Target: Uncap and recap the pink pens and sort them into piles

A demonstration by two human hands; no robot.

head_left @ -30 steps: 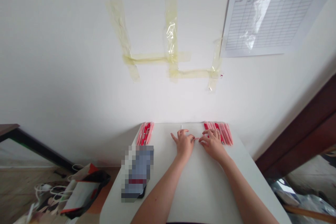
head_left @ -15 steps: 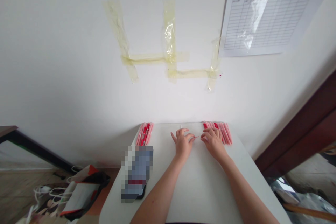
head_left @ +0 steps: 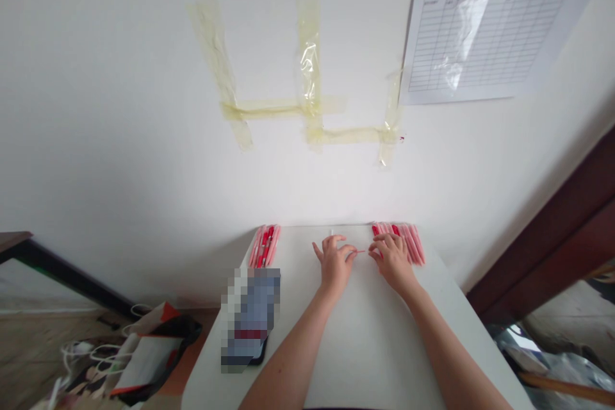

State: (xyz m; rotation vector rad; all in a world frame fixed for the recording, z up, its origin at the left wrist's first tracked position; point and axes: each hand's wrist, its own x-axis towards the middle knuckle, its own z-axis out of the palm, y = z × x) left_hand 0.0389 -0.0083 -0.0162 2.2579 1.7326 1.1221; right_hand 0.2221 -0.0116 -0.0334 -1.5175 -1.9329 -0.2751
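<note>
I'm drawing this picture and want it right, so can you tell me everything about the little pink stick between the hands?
The little pink stick is thin, straight and reddish pink. It lies nearly level across the view, seen against the white table. The left hand pinches one end, hiding that part. The other end points toward the right hand but stops just short of its fingertips. It's too small to tell its material or any markings.
</note>
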